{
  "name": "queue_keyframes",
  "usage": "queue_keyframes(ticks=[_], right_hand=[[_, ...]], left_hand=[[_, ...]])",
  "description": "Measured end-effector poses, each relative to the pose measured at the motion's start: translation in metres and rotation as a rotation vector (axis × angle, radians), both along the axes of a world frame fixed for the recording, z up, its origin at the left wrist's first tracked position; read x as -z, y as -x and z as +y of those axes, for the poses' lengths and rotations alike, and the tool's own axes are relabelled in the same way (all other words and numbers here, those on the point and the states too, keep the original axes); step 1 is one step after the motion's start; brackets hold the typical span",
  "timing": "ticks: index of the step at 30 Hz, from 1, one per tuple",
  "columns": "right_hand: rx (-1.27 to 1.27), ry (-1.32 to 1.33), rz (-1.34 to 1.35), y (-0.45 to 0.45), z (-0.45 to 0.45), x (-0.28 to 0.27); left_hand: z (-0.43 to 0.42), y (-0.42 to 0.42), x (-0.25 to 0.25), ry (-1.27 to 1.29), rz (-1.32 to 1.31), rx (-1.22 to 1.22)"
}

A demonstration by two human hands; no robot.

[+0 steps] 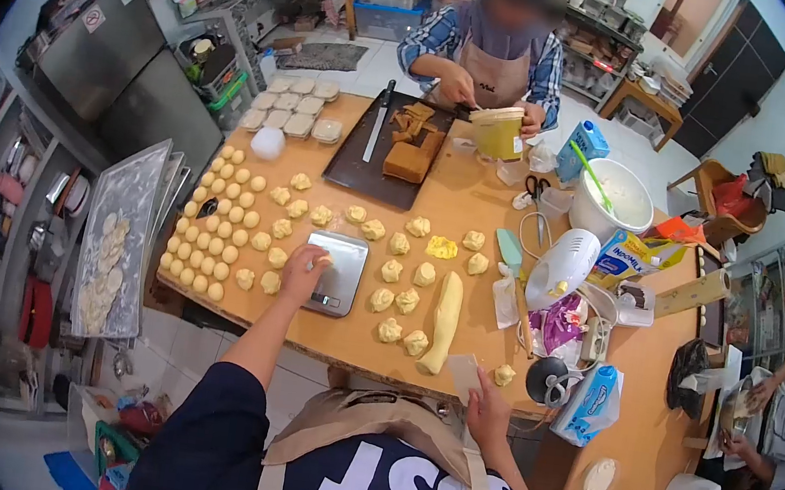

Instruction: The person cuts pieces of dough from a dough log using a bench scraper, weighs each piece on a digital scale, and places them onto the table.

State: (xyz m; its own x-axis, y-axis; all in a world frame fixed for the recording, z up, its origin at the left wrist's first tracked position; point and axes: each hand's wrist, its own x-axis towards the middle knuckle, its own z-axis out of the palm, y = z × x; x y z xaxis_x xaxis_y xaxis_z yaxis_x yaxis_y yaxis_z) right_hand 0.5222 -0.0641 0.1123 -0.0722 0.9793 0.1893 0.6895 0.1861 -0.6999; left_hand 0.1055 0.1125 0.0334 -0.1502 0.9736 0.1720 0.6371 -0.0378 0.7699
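Note:
My left hand is over the digital kitchen scale, its fingers closed round a small piece of dough that they mostly hide. In my right hand is a pale flat dough scraper, near the front edge of the table. A long roll of dough lies just beyond the scraper. One rough dough lump sits right of that hand. Several more rough lumps are spread around the scale, and smooth round dough balls stand in rows at the left.
Across the wooden table, a person holds a yellow tub. A dark tray carries a knife and cut brown cake. To the right are a hand mixer, a white bucket and a blue carton.

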Motion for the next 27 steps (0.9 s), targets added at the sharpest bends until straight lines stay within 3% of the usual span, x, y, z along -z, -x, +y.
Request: queue_keyframes(ticks=[2,5,8,17,24,27], right_hand=[[0.028,-0.002,-0.043,0.007,-0.005,-0.001],[0.103,0.073,-0.094,0.019,-0.016,-0.006],[0.185,0.058,-0.085,0.030,-0.023,-0.004],[0.328,-0.019,-0.102,0.078,-0.016,-0.006],[0.275,-0.031,-0.074,0.128,-0.002,0.005],[0.266,0.123,-0.037,0.144,0.001,-0.004]], left_hand=[[0.014,0.010,0.019,0.157,-0.082,0.136],[0.004,-0.013,-0.009,0.168,0.668,0.174],[0.006,-0.008,-0.019,0.012,0.476,0.212],[0.028,0.092,-0.048,-0.369,0.353,-0.211],[0.015,0.126,-0.039,-0.357,0.392,-0.193],[0.004,0.121,-0.028,-0.352,0.387,-0.130]])
